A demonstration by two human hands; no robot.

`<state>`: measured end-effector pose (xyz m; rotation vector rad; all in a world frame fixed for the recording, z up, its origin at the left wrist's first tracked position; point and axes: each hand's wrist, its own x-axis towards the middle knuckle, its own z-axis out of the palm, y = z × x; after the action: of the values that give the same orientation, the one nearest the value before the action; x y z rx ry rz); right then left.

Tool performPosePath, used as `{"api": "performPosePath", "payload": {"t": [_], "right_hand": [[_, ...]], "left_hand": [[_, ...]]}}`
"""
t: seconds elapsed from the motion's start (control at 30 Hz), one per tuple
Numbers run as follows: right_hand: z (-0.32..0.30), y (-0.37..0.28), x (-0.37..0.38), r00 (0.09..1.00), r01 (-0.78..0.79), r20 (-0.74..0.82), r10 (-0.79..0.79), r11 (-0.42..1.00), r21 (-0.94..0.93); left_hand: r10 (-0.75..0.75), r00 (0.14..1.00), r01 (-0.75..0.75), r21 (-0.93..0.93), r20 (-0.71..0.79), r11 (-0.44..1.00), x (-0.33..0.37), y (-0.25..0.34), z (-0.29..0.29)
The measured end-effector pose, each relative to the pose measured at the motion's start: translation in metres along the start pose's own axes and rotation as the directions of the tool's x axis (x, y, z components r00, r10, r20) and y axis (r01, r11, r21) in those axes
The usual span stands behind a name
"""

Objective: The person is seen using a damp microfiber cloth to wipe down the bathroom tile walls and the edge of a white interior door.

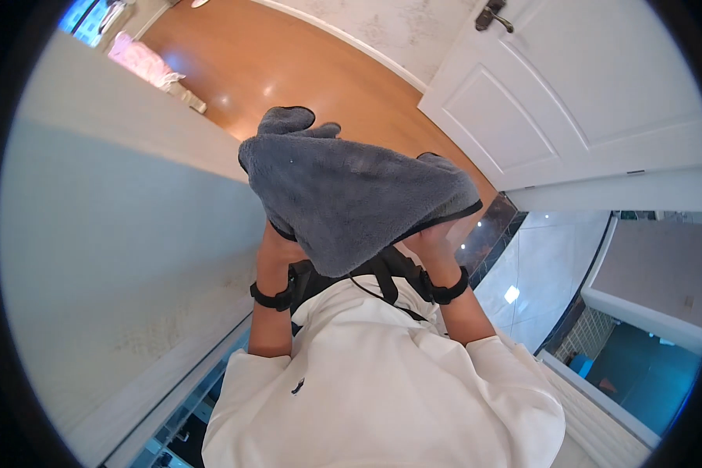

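A dark grey, plush cleaning cloth (pixel 359 191) with black edging is held up in front of my body, folded and draped over both hands. My left hand (pixel 282 246) reaches under its left side, and the cloth covers the fingers. On the other side my right hand (pixel 435 236) holds the cloth near its black-edged corner, again with the fingers mostly hidden beneath. One point of the cloth hangs down between my wrists, and its far left end is bunched into a rounded fold. Each wrist wears a black strap.
A pale wall (pixel 132 210) runs close along my left. Ahead lies a brown wood floor (pixel 351 86), with a pink cloth item (pixel 140 58) at far left. A white door (pixel 569 86) stands open at far right, beside a doorway with light floor tiles (pixel 550 257).
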<state>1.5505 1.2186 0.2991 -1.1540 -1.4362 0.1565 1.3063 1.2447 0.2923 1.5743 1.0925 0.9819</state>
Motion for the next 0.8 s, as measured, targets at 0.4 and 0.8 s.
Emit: {"api": "performPosePath", "payload": {"t": [0.4, 0.8], "right_hand": [[-0.024, 0.051, -0.015, 0.261, -0.396, -0.507, 0.822, 0.57, 0.72], [-0.018, 0.108, 0.039, 0.567, -0.557, 0.135, 0.812, 0.257, 0.79]], "left_hand": [[-0.031, 0.943, 0.081, -0.137, 0.332, 0.987, 0.078, 0.001, 0.041], [-0.068, 0.733, 0.131, -0.043, 0.677, 0.99, 0.222, 0.042, 0.128]]}}
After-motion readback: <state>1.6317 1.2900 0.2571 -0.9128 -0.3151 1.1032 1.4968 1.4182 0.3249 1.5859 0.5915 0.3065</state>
